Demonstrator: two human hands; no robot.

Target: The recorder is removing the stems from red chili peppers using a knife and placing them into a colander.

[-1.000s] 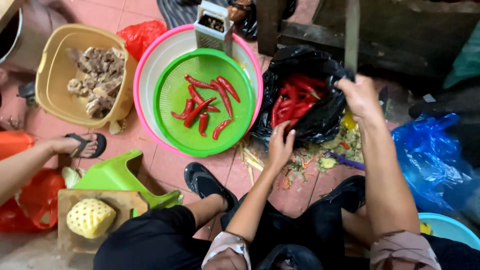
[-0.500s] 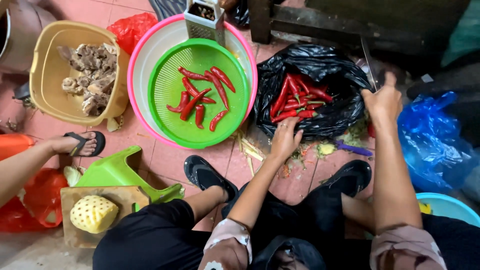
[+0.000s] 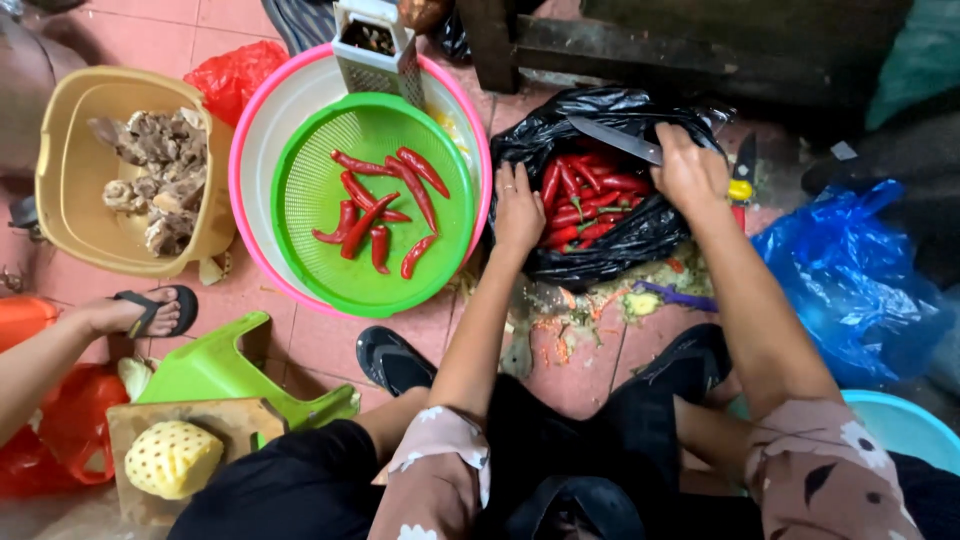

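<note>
- Head view: the person's left hand (image 3: pixel 518 208) is reaching into the black plastic bag (image 3: pixel 640 235), its fingers loosely spread and resting on the bag's near edge and the heap of red chillies (image 3: pixel 585 205) inside; whether it is gripping any single chilli cannot be told.
- The right hand (image 3: pixel 688 170) is closing firmly round the handle of a knife (image 3: pixel 615 140), whose blade is pointing left across the open mouth of the bag, above the chillies.
- The bag is sitting on the tiled floor (image 3: pixel 300 340) just right of a green sieve basket (image 3: pixel 330 250), which is nesting inside a pink-rimmed white basin (image 3: pixel 262 150).
- About nine more loose chillies (image 3: pixel 385 200) are lying in the middle of the green basket, well apart from the hands.
- A metal box grater (image 3: pixel 375 45) is leaning on the basin's far rim.
- Vegetable scraps (image 3: pixel 560 320) are littering the floor between the bag and the person's dark sandals (image 3: pixel 392 360).
- At the left, a yellow basket (image 3: pixel 60 200) is holding pale brown root pieces (image 3: pixel 150 175).
- Another person's sandalled foot (image 3: pixel 145 312) is resting near it.
- A peeled pineapple (image 3: pixel 172 458) is lying on a wooden board (image 3: pixel 225 420), next to a green stool (image 3: pixel 215 370).
- A blue plastic bag (image 3: pixel 850 280) is lying right of the black one.
</note>
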